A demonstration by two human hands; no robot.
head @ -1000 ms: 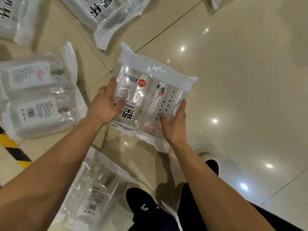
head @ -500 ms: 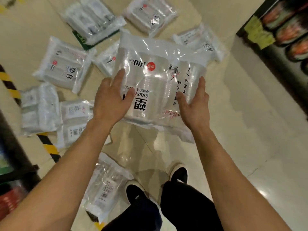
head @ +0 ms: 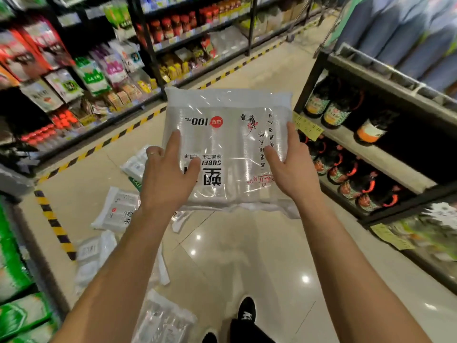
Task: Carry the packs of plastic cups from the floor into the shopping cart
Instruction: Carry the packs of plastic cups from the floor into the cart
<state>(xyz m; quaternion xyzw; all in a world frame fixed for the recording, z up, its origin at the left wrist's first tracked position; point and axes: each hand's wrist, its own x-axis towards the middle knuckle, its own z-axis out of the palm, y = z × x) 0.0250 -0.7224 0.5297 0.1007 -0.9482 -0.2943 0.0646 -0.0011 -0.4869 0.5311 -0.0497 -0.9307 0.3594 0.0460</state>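
Shelves [head: 385,154] flank the tiled floor [head: 247,256], where more packs [head: 116,210] lie at 8 o'clock. The held pack [head: 227,134] hangs mid-air between both hands. Left hand [head: 168,174] clasps its 7 o'clock edge, right hand [head: 291,167] its 4 o'clock edge, thumbs on top.

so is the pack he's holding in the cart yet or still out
Out. The pack is held up in the aisle between the left hand and right hand, above the floor. No cart is in view.
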